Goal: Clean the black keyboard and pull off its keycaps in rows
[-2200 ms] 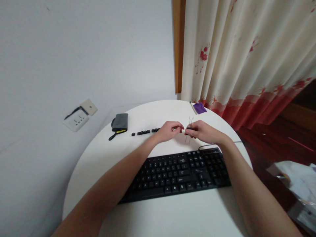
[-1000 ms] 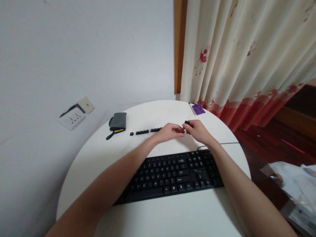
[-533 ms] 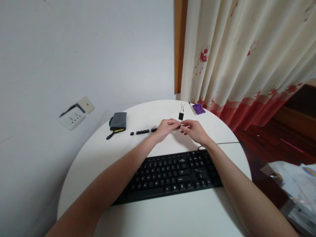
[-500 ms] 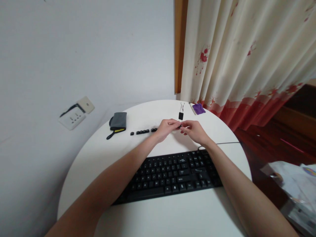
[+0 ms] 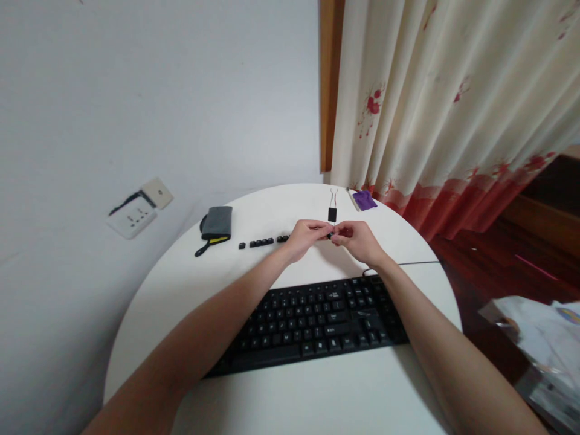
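A wire keycap puller [image 5: 332, 214] with a black block in its middle stands upright above my fingertips, its upper wire prongs pointing away from me. My left hand [image 5: 304, 238] is closed, pinching near the puller's lower wires. From the other side my right hand [image 5: 357, 240] is closed too, thumb and forefinger at a small black keycap [image 5: 330, 236] by the lower wire end. Fingers partly cover both the keycap and those wires. Below my hands lies a black keyboard [image 5: 317, 315], partly covered by my forearms. Loose black keycaps [image 5: 261, 242] sit in a row left of my left hand.
A grey pouch [image 5: 217, 222] with a black loop lies at the table's left rear. A purple cloth [image 5: 365, 200] rests near the right rear edge. The keyboard's cable [image 5: 417, 263] runs off the right side. Wall and curtain border the round white table [image 5: 181, 302].
The fingers of my right hand have closed in further around the keycap. The puller has shifted and turned slightly, its upper prongs now showing wider apart. My arms stay nearly in place.
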Tool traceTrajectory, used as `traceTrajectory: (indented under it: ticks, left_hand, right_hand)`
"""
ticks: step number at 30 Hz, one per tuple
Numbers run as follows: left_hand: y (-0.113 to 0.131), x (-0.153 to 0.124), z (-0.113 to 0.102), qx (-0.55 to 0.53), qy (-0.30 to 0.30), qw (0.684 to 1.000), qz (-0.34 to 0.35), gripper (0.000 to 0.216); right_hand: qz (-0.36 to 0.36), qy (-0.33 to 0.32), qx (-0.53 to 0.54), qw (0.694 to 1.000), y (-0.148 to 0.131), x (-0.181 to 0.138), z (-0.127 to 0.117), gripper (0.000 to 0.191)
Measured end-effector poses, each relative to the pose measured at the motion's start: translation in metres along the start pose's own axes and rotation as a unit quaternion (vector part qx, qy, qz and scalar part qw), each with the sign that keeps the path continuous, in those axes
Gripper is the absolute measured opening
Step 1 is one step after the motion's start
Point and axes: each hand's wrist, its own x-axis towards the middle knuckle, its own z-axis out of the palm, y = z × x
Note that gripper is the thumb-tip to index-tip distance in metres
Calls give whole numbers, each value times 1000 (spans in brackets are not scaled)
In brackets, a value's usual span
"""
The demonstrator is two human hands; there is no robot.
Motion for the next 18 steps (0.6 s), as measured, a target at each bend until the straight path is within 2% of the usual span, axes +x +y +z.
traceTrajectory:
  ticks: [4,8,18]
  left_hand:
    - [2,-1,2,21,29,999,34,28]
    - [4,-2,4,48,26,997,52,25]
    - [6,-1,11,74,51,992,93,32]
  right_hand:
    - [2,8,-9,1000,-1,-1,3,25]
    - [-13,34,-25,999,2,0,8,26]
    - [-55,57,31,996,13,6,8,32]
